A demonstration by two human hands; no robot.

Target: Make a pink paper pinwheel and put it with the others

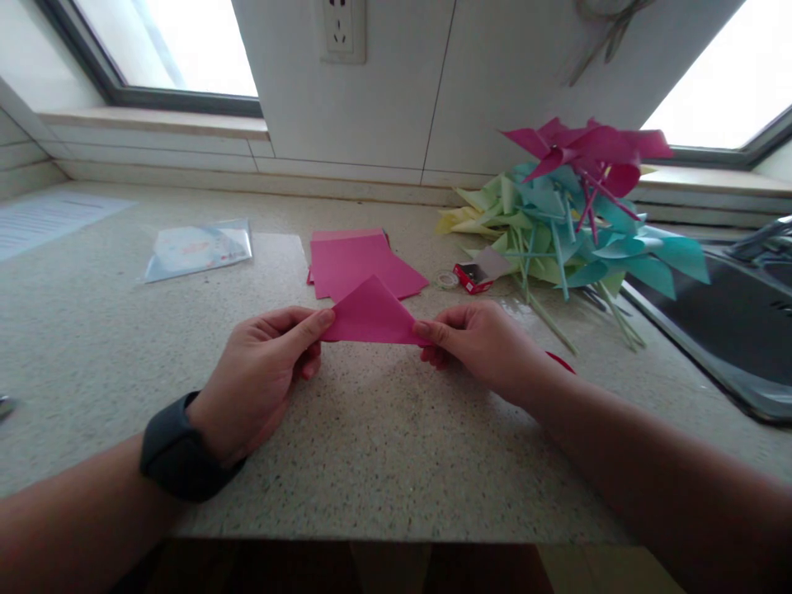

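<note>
A sheet of pink paper point(374, 317), folded into a triangle with its point away from me, is stretched between my two hands just above the countertop. My left hand point(272, 351) pinches its left corner between thumb and fingers. At the right corner, my right hand point(473, 337) grips the paper the same way. Behind it lies a fanned stack of pink paper sheets point(355, 260). To the right of the stack are a small roll of tape point(447, 280) and an opened red box point(473, 277), whose contents I cannot make out.
Paper pinwheels in pink point(587, 153), blue point(656, 252) and pale green point(495, 198) are heaped at the back right, sticks jutting forward. A sink point(711, 330) borders the counter on the right. A clear plastic packet point(198, 249) and a printed sheet point(55, 216) lie at left.
</note>
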